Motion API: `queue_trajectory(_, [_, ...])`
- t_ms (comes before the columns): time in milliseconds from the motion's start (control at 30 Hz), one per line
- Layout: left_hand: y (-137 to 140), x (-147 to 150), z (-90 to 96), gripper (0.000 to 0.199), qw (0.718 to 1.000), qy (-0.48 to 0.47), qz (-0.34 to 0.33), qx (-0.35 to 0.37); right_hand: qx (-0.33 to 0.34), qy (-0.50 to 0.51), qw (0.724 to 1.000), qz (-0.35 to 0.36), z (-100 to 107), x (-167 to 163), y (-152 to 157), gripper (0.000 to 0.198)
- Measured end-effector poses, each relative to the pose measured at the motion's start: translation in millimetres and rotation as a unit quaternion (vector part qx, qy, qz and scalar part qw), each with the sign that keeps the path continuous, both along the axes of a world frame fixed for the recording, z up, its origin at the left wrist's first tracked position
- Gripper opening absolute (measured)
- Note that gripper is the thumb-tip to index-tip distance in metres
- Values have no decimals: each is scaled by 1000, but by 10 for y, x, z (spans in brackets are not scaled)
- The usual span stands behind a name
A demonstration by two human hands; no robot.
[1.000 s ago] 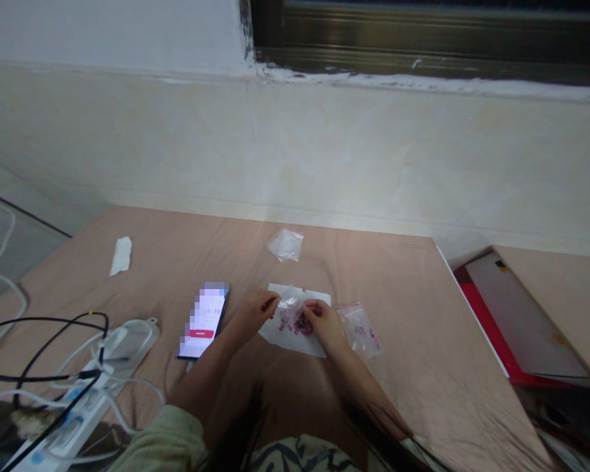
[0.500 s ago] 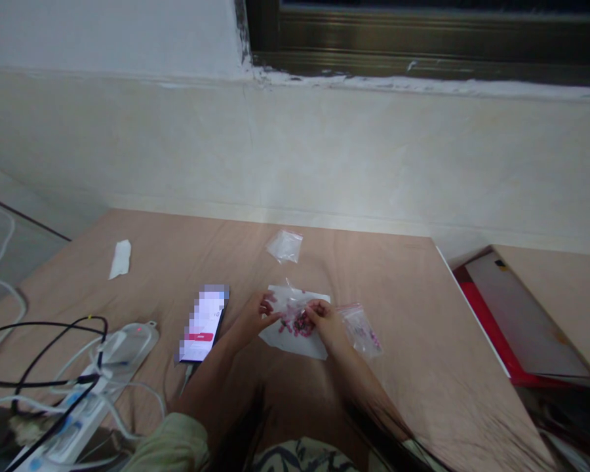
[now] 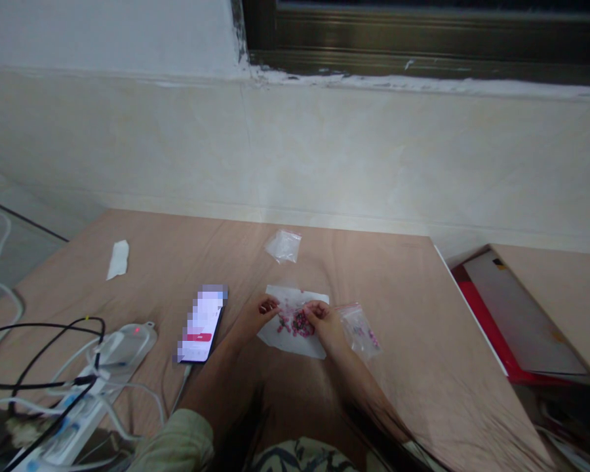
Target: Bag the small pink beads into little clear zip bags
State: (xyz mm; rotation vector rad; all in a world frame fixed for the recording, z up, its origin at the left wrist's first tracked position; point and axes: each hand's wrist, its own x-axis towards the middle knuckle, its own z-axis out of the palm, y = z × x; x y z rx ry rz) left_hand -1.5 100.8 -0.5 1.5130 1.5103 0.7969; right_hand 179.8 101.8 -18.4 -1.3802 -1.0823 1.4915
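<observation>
L hand [image 3: 255, 317] is over the L edge of the white paper [image 3: 295, 347], thumb & fingertips close together; can't tell if they grip anything. R hand [image 3: 324, 321] pinches clear plastic [image 3: 294, 307] above the paper, btwn the hands; its outline is v. faint. Small pink beads [image 3: 302, 324] lie in a pile on the paper, on the table [image 3: 398, 282]. Baggie w/ a few pink bits [image 3: 358, 331] just R of paper; phone [image 3: 202, 337], screen lit, L of L hand.
</observation>
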Motion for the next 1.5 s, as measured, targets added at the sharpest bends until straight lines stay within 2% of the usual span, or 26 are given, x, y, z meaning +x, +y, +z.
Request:
queue_trajectory(167, [2, 20, 17, 8, 999, 36, -7, 17, 36, -123, 992, -3, 65, 0, -19, 17])
queue_trajectory(433, [-21, 80, 27, 8, 997, 62, -9, 44, 78, -209, 975, -16, 160, -19, -44, 9])
queue_trajectory(1000, [-15, 120, 65, 8, 986, 138, 7, 95, 115, -219, 968, -35, 124, -42, -29, 5])
queue_trajectory(1167, [1, 95, 5, 9, 983, 149, 12, 107, 120, -200, 971, -46, 86, -36, -33, 5])
queue_trajectory(1400, [-2, 70, -35, 10, 984, 151, 19, 94, 125, -206, 969, -46, 112, -53, -17, 4])
queue_trajectory(1500, [-10, 94, -21, 11, 990, 119, 23, 78, 123, -203, 970, -46, 121, -58, -15, 4])
